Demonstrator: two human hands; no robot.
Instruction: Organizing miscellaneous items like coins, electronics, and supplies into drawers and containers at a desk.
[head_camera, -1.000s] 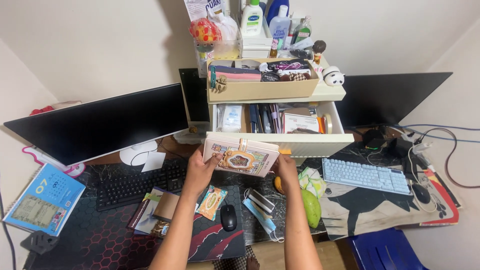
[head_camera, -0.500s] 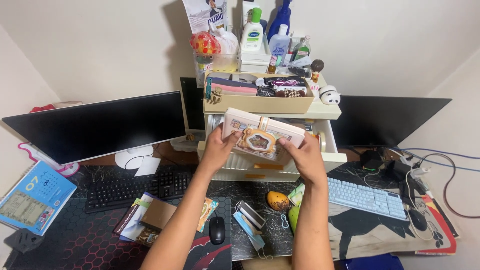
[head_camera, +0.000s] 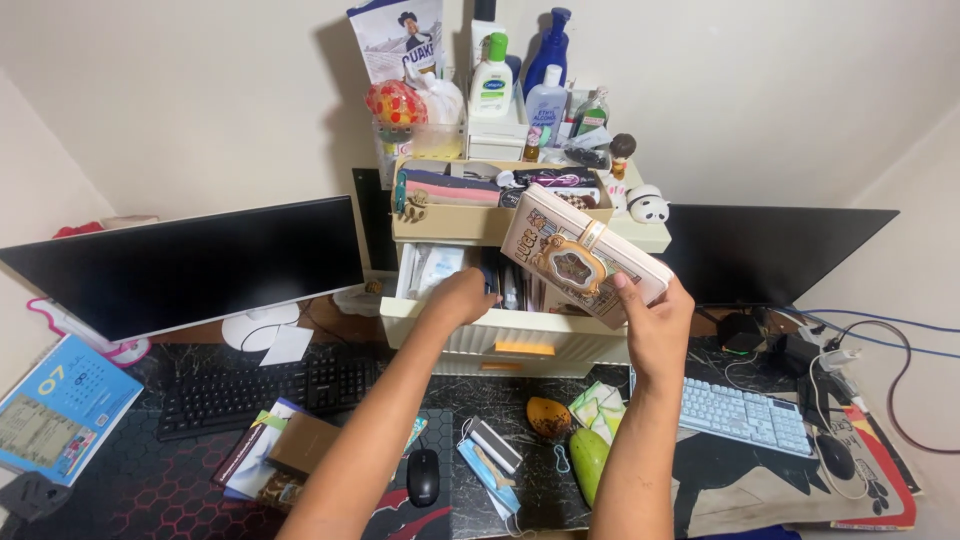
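Observation:
My right hand (head_camera: 655, 322) holds a cream binder (head_camera: 583, 255) with cartoon art and a strap clasp, tilted up over the right side of the open drawer (head_camera: 510, 330). My left hand (head_camera: 462, 297) reaches into the left part of that drawer, fingers down among pens and a white packet (head_camera: 432, 268); what it touches is hidden. The drawer belongs to a cream desktop organiser (head_camera: 640, 235) with a tan tray (head_camera: 450, 222) of small items on top.
A black monitor (head_camera: 180, 265) stands left, another (head_camera: 780, 250) right. On the desk lie a black keyboard (head_camera: 265, 390), a white keyboard (head_camera: 745, 415), a black mouse (head_camera: 423, 476), booklets (head_camera: 275, 455), mangoes (head_camera: 588, 460), a face mask (head_camera: 488, 468) and a calendar (head_camera: 55, 408). Bottles (head_camera: 490, 80) crowd the organiser top.
Both hands lifted the binder from desk level up to the drawer. My left hand then let go and went into the drawer; my right hand alone holds the binder, tilted.

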